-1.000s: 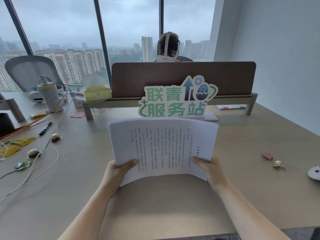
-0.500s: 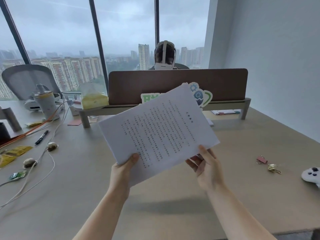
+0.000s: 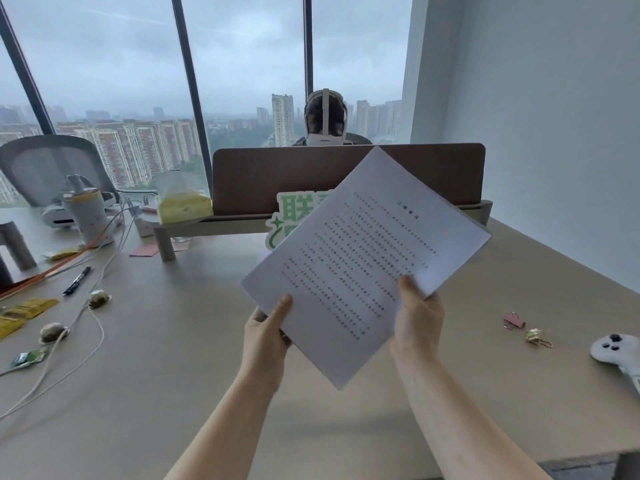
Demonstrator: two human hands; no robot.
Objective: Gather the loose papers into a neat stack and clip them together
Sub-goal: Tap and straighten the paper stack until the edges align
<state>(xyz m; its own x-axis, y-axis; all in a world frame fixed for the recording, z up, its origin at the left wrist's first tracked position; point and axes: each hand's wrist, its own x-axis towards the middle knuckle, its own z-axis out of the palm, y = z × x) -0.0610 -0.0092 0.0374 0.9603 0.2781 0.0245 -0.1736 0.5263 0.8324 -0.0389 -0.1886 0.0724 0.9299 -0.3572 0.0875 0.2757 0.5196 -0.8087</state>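
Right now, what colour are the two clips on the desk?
One clip is pink, the other clip gold, seen in the head view.

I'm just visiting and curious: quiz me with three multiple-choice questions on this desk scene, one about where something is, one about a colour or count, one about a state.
1. Where do the binder clips lie?
A. on the desk right of the papers
B. on the papers
C. beside the marker

2. How many binder clips are there?
A. one
B. two
C. four

3. How are the papers held?
A. flat on the desk
B. by one hand
C. in the air by both hands

Answers:
1 A: they sit on the desk, between the papers and the white controller.
2 B: one pink, one gold.
3 C: the left hand and right hand each grip a lower edge, with the stack tilted above the desk.
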